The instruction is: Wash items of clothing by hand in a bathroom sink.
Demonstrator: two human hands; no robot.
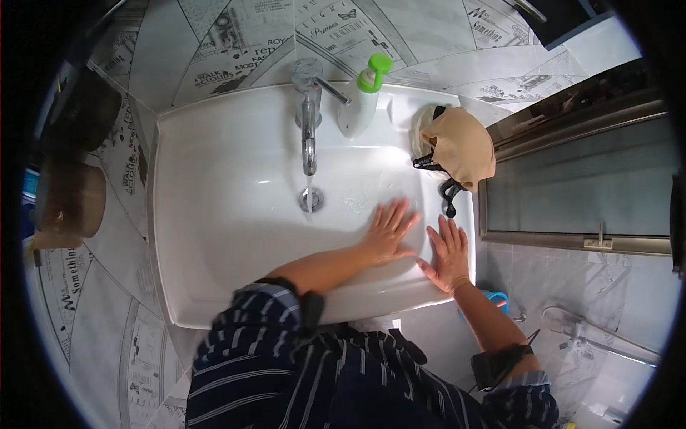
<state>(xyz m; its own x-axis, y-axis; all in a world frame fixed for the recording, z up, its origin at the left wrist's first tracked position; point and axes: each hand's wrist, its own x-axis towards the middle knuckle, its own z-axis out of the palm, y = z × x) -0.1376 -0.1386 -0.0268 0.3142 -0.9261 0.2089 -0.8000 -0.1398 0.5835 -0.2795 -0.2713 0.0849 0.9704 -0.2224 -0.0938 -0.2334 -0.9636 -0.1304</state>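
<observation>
Both hands, left (pixel 389 230) and right (pixel 449 254), lie flat, fingers spread (grip on nothing), inside the sink (pixel 214 214), wetness unclear.

head cam, looking down, sink (pixel 214 214) close

both hands flat in the white sink (pixel 214 179), left hand (pixel 389 230) and right hand (pixel 449 254) side by side at about 4 o'clock from the drain (pixel 311 199), tap (pixel 308 121) at 12

Glossy white ceramic sink (pixel 214 214), shiny metal tap (pixel 308 136), tan cloth (pixel 464 146)
</observation>
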